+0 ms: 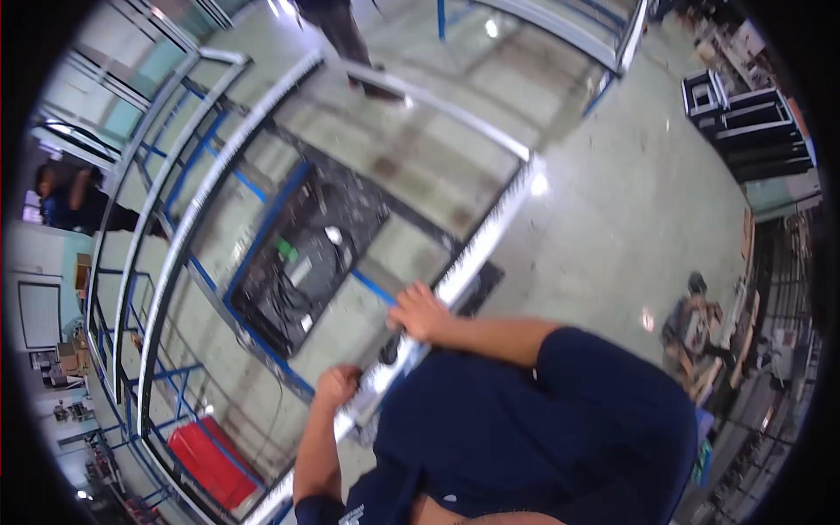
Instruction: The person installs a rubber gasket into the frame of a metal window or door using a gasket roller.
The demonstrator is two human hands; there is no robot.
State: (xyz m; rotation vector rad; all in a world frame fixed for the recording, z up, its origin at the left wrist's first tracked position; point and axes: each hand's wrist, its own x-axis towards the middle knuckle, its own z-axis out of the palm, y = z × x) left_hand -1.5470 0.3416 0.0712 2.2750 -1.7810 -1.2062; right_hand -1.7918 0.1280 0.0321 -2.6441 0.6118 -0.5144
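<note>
A large silver metal frame (490, 229) lies across blue stands, and its near rail runs right in front of my body. My right hand (420, 312) rests on this rail, its fingers curled over the inner edge. Further down the same rail is my left hand (337, 385), its fingers curled in at the inner edge; what they hold, if anything, is hidden. A small black object (389, 350) sits on the rail between my two hands, too blurred to name.
Inside the frame's outline is a dark tray (343, 254) with cables and a green item. A red box (214, 461) stands at lower left. More frames (179, 175) are on the left. A person (346, 35) stands beyond; another (70, 188) is at far left. Dark racks (757, 131) stand right.
</note>
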